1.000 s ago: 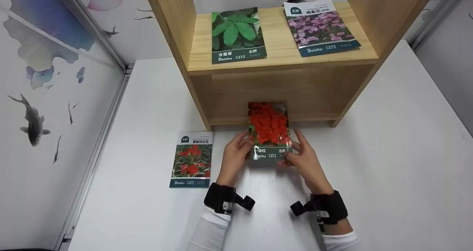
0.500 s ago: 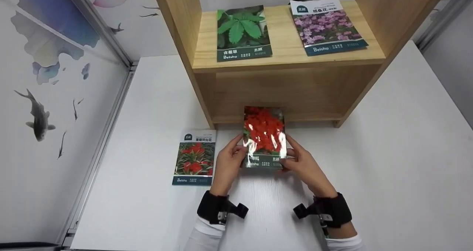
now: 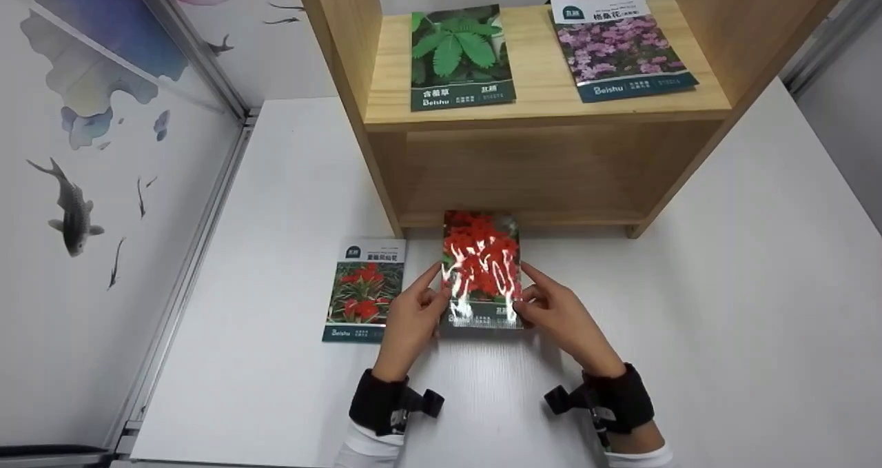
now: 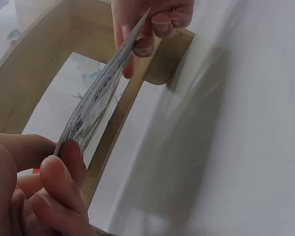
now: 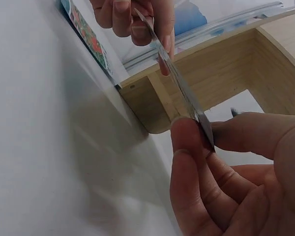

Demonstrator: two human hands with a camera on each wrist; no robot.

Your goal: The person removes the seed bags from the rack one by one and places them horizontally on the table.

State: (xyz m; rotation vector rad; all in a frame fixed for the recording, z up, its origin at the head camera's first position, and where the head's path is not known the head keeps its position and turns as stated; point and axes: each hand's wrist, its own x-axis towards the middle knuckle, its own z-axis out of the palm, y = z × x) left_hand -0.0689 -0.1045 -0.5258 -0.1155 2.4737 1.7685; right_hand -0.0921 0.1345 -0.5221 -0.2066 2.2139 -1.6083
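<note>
A glossy seed packet [image 3: 481,268] with red flowers on its front is held between both hands, in front of the wooden shelf. My left hand [image 3: 412,316] pinches its left edge, and my right hand [image 3: 561,320] pinches the right edge. Seen from the left wrist, the packet's printed back [image 4: 101,96] faces the camera, raised above the white table with a shadow below. From the right wrist it appears almost edge-on, the thumb on one face and fingers on the other. Another red-flower seed packet [image 3: 365,292] lies flat on the table beside my left hand.
A wooden shelf unit [image 3: 548,118] stands at the back of the white table [image 3: 744,302]. On its upper board lie a green-leaf packet [image 3: 462,58] and a pink-flower packet [image 3: 623,47]. A wall panel with painted fish [image 3: 72,209] borders the left side.
Both hands have drawn the held packet toward the body and a little to the left, away from the shelf. The left hand now overlaps the edge of the packet on the table.
</note>
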